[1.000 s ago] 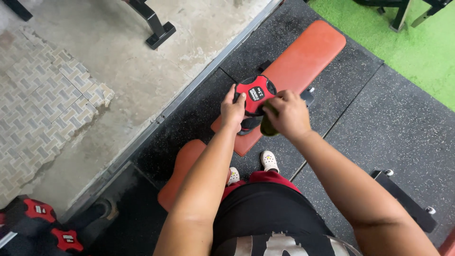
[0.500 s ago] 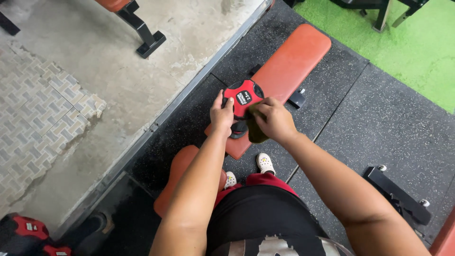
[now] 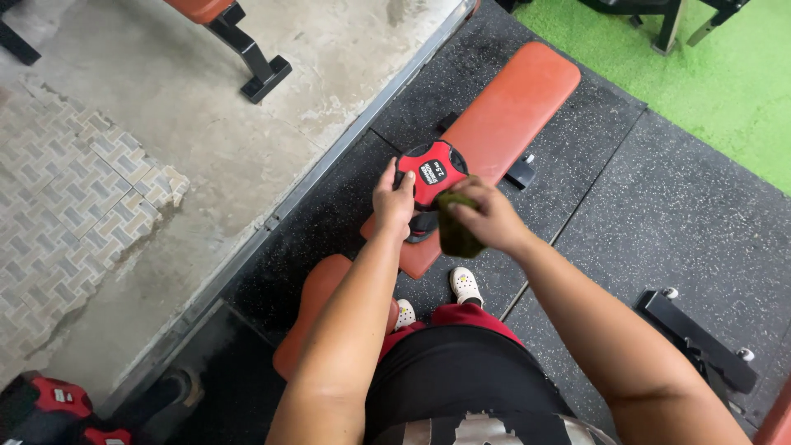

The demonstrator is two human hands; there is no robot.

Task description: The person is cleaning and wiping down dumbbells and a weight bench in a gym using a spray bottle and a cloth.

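A small red and black weight plate point(image 3: 432, 175) is held up over an orange padded bench point(image 3: 507, 111). My left hand point(image 3: 392, 198) grips the plate at its left edge. My right hand point(image 3: 488, 216) is closed on a dark green cloth point(image 3: 456, 234), just below and to the right of the plate. A second black plate edge point(image 3: 422, 226) shows under the red one, between my hands.
Another orange pad point(image 3: 313, 305) lies by my left leg. Red and black plates point(image 3: 49, 408) sit at the bottom left. A black bench foot point(image 3: 262, 66) stands on the concrete. A black frame piece point(image 3: 700, 342) lies on the rubber mat; green turf point(image 3: 725, 74) is top right.
My right hand with the cloth has drawn back from the plate's face toward me. The plate has turned slightly in my left hand.
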